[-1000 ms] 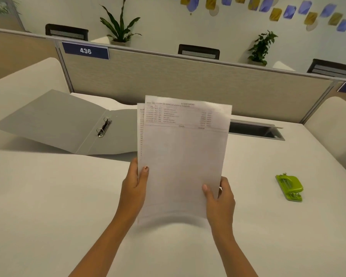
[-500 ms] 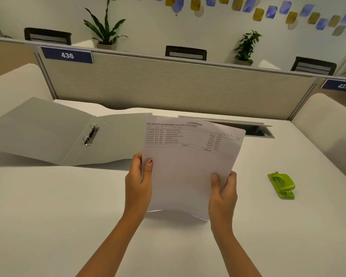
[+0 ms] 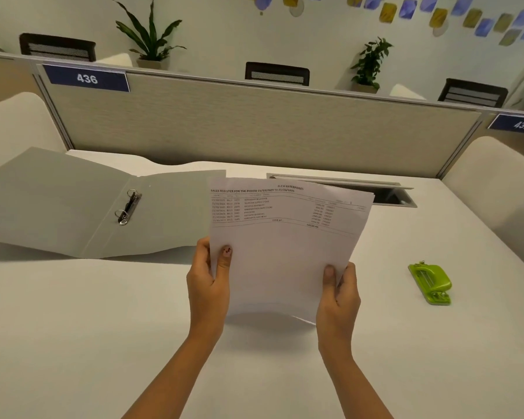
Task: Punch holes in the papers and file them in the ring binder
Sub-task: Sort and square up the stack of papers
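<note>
Papers (image 3: 285, 261): gripped at both lower edges by left hand (image 3: 208, 282) and right hand (image 3: 339, 294), likely to square them.
Hole punch (image 3: 431, 282): lay untouched, right.
Binder (image 3: 73, 204): open, far left.

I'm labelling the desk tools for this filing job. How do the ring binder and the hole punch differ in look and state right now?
Colour: the ring binder is dull grey, the hole punch bright green. Size: the binder is broad and flat, the punch small and chunky. Place: the binder lies open left of the held papers, rings showing; the punch sits to their right. Both rest on the white desk, untouched.
</note>
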The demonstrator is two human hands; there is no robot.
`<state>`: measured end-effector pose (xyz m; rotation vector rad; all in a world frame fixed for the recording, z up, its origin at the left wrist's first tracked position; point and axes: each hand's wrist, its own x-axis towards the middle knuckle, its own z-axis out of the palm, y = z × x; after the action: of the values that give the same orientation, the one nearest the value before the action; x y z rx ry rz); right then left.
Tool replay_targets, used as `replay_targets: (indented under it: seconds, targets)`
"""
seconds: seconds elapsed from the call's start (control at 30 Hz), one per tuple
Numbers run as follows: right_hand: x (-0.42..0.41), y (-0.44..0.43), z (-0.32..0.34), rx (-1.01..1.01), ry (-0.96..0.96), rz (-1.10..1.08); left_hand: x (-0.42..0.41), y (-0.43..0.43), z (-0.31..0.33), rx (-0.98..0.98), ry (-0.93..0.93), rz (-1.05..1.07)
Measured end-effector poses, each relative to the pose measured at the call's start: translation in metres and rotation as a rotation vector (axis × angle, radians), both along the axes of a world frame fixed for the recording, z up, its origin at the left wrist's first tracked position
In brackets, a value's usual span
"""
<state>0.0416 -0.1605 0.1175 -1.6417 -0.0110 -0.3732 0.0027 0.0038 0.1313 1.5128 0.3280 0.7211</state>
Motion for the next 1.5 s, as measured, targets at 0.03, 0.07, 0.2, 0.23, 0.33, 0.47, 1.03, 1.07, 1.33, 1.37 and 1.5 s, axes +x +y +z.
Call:
replay_targets:
  seconds: [0.03, 0.07, 0.2, 0.23, 0.33, 0.47, 1.03, 1.07, 1.33, 1.37, 1.5]
  targets:
    - [0.000, 0.000, 0.000, 0.006, -0.009, -0.007, 0.000, -0.001, 0.000, -0.003, -0.001, -0.001]
    - [0.000, 0.001, 0.000, 0.009, -0.014, -0.014, 0.001, -0.001, 0.000, -0.005, -0.001, -0.003]
    - [0.001, 0.002, -0.006, 0.002, 0.017, -0.012, 0.003, -0.003, -0.002, -0.015, 0.002, -0.018]
    - [0.002, 0.001, -0.010, -0.013, 0.033, -0.009, 0.003, -0.003, -0.003, -0.017, 0.002, -0.017]
    - [0.004, -0.004, -0.017, -0.037, 0.078, 0.020, 0.004, -0.001, -0.005, -0.036, -0.009, 0.001]
    - [0.006, -0.012, -0.021, 0.063, 0.128, 0.033, 0.009, 0.005, 0.004, -0.129, -0.059, 0.073]
    - [0.014, -0.011, -0.010, 0.511, 0.278, 0.193, 0.011, 0.012, -0.007, -0.735, -0.130, -0.080]
    - [0.016, -0.015, -0.008, 0.454, 0.238, 0.149, 0.011, 0.020, -0.009, -0.746, -0.149, -0.084]
    - [0.029, -0.052, 0.008, 0.240, 0.009, 0.049, 0.000, 0.073, -0.009, -0.177, 0.068, -0.136]
    - [0.029, -0.053, 0.007, 0.216, -0.005, 0.037, -0.001, 0.072, -0.011, -0.071, 0.108, -0.142]
    - [0.026, -0.055, -0.002, 0.183, -0.013, 0.012, -0.002, 0.064, -0.026, 0.112, 0.173, -0.084]
